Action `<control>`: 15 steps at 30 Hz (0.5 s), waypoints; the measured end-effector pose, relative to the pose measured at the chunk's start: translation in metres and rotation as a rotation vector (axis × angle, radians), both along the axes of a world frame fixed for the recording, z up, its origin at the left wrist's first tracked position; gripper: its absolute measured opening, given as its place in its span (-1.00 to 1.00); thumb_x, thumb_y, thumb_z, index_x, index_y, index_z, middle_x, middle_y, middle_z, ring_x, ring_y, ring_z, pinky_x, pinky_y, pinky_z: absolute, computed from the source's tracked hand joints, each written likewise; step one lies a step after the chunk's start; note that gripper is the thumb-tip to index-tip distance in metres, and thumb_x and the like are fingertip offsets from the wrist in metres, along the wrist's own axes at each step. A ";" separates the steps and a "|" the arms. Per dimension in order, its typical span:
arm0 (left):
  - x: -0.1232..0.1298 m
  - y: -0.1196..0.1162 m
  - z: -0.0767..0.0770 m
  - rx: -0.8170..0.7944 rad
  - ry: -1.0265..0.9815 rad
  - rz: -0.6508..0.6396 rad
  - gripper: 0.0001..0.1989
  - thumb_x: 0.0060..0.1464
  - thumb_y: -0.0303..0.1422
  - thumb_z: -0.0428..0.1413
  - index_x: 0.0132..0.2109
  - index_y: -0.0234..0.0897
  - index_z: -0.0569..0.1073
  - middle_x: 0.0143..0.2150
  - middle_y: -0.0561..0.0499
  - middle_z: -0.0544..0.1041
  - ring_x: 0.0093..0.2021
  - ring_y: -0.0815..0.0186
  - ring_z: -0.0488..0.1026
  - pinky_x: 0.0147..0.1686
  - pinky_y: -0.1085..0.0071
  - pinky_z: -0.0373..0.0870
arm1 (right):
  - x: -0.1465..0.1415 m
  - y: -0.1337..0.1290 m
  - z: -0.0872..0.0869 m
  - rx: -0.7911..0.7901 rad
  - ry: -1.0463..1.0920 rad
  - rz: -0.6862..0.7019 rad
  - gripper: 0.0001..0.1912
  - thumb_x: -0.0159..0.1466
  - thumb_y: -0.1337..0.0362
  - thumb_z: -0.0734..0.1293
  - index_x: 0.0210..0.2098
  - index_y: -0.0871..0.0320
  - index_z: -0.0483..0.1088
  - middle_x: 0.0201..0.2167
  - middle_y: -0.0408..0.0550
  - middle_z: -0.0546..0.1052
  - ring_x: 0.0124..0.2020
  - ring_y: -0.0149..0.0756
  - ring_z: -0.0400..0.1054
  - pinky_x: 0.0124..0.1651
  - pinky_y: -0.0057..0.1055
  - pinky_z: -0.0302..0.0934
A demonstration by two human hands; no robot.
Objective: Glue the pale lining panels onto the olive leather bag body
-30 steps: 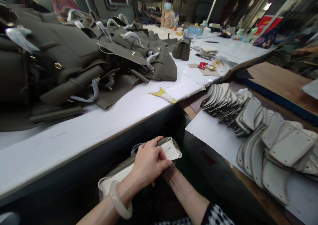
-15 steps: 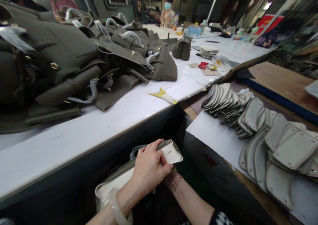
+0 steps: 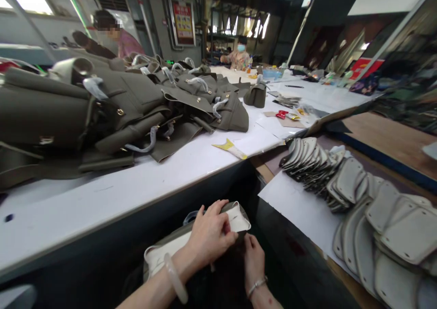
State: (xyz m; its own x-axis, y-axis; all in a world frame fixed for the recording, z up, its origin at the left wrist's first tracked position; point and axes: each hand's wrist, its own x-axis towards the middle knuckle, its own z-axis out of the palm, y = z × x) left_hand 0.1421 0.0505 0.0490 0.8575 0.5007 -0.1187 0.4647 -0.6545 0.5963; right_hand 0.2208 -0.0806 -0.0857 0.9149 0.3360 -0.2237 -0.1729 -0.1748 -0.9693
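Below the table edge, a dark olive-grey handbag (image 3: 164, 240) lies tilted in front of me with its pale cream side (image 3: 239, 220) facing up. My left hand (image 3: 211, 234), wearing a pale bangle (image 3: 175, 279), lies across it, thumb and bent fingers closed on its upper part. A plastic-wrapped handle (image 3: 190, 216) shows behind the left fingers. Lower and to the right, my right hand (image 3: 254, 260), with a thin bracelet (image 3: 257, 285), has its fingers curled closed at the bag's dark side. Its fingertips are partly hidden in shadow.
A big heap of olive-grey bags (image 3: 136, 104) covers the left of the white table (image 3: 136, 186). A yellow-and-white cut piece (image 3: 232, 149) lies near its edge. Stacked grey panels (image 3: 355, 186) fill the right side. Two people, one person (image 3: 241, 58) among them, are farther back.
My right hand has come out from beneath the left wrist and moved right, to the bag's side. My left hand keeps its hold on the bag. The view has tilted up and swung left.
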 end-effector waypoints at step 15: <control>-0.014 0.000 -0.001 0.087 -0.104 -0.063 -0.97 0.04 -0.41 0.15 -0.34 -0.26 0.49 0.37 -0.19 0.25 0.39 0.15 0.11 0.37 -0.03 -0.12 | -0.017 -0.025 0.058 -0.205 -1.405 0.407 -0.48 0.35 0.48 0.21 0.29 0.26 0.21 0.16 0.21 0.40 0.24 0.01 0.24 0.14 0.01 0.34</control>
